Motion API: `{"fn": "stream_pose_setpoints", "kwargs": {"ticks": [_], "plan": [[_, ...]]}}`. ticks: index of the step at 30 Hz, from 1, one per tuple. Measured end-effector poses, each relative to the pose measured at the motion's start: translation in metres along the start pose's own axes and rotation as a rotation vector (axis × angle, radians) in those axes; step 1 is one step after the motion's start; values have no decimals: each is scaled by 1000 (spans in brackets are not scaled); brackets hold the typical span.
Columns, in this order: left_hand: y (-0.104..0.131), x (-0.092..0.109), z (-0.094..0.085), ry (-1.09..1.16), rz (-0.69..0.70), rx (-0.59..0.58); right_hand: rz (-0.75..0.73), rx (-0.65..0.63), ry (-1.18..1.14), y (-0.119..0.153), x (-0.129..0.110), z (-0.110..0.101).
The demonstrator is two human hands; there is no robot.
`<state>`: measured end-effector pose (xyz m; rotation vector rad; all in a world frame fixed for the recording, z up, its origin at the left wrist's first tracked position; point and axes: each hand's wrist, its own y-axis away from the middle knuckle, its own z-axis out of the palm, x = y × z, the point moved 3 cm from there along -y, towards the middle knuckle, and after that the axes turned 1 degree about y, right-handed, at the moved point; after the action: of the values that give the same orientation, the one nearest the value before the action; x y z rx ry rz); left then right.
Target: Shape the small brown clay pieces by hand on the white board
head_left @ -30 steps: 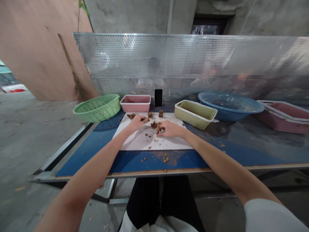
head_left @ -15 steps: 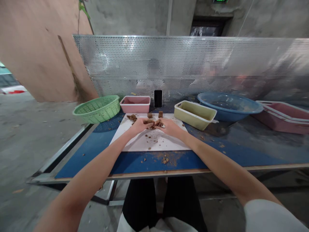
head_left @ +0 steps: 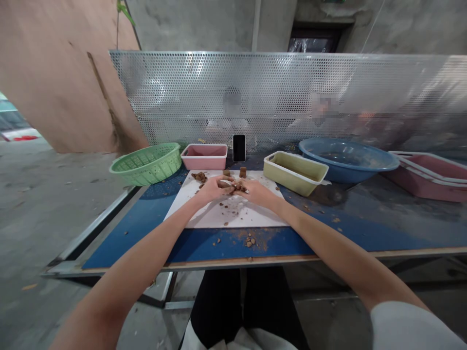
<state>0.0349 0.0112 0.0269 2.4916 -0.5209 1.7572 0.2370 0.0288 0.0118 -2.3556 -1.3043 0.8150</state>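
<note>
My left hand (head_left: pixel 210 189) and my right hand (head_left: pixel 255 192) meet over a white board (head_left: pixel 197 218) on the table. Between their fingertips is crumbly brown clay (head_left: pixel 239 187), broken into small pieces. Both hands have their fingers curled in around it, though their exact hold is partly hidden. Behind the fingers stand two small brown clay blocks, the left one (head_left: pixel 226 173) and the right one (head_left: pixel 242 172). A heap of clay lumps (head_left: pixel 199 177) lies at the board's back left. Crumbs are scattered on the board in front of my hands.
Along the back stand a green basket (head_left: pixel 149 167), a pink bin (head_left: pixel 206 164), an upright phone (head_left: pixel 239 148), a yellow-green bin (head_left: pixel 292 181), a blue basin (head_left: pixel 350 170) and pink trays (head_left: pixel 430 182). Clay bits (head_left: pixel 250 240) lie near the blue table's front edge. A perforated metal panel (head_left: pixel 270 97) rises behind.
My fingers have shifted slightly around the clay. The left fingers are a little more spread from the thumb, and more loose pieces show between the hands.
</note>
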Motion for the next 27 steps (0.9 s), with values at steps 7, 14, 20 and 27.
{"fn": "stream_pose_setpoints", "kwargs": {"ticks": [7, 14, 20, 27], "plan": [[1, -1, -1, -5, -10, 0, -98, -20, 102, 0, 4, 5], [-1, -1, 3, 236, -3, -32, -294, -24, 389, 2, 3, 7], [-6, -3, -3, 533, -48, 88, -253, -37, 443, -2, 3, 4], [-5, -5, -9, 536, -45, 186, 115, 61, 142, -4, 11, 8]]}}
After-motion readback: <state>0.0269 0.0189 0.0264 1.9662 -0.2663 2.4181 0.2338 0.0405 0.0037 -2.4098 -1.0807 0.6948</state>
